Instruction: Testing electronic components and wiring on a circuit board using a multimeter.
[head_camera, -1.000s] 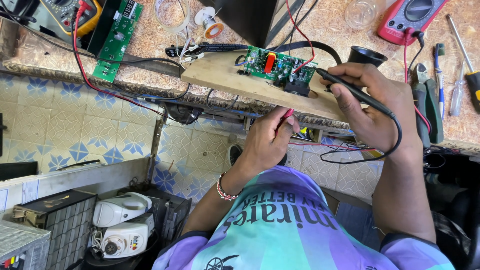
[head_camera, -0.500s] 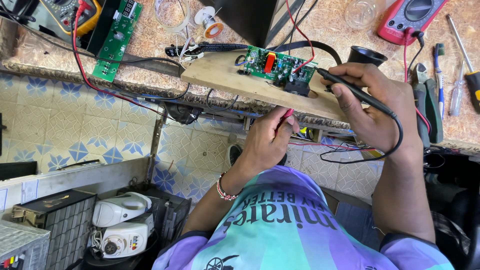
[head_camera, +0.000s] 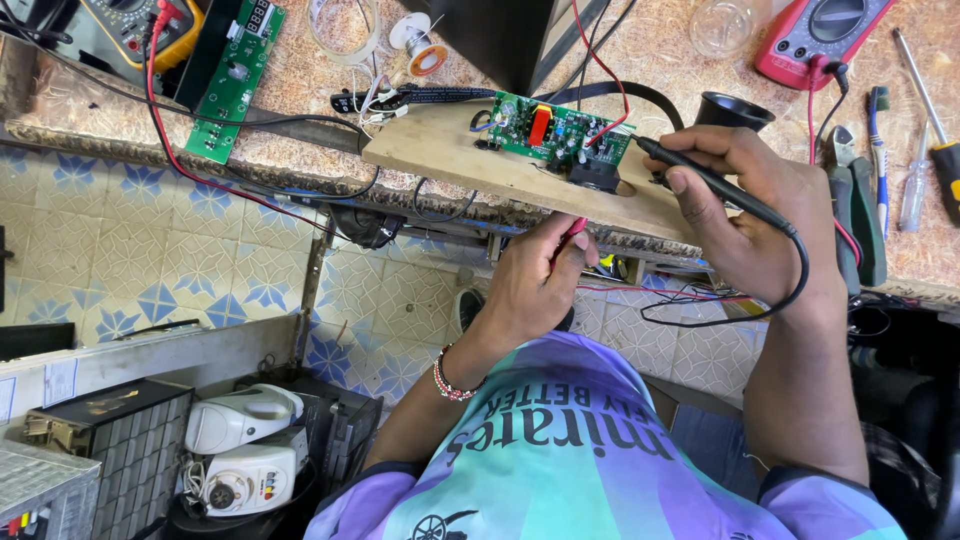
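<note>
Two hands (head_camera: 535, 285) (head_camera: 745, 215) gripping probes (head_camera: 715, 185)

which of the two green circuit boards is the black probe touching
The small board on the wooden plank, with a red part on it. The right hand holds the black probe to its edge. The long board lies apart at far left.
</note>
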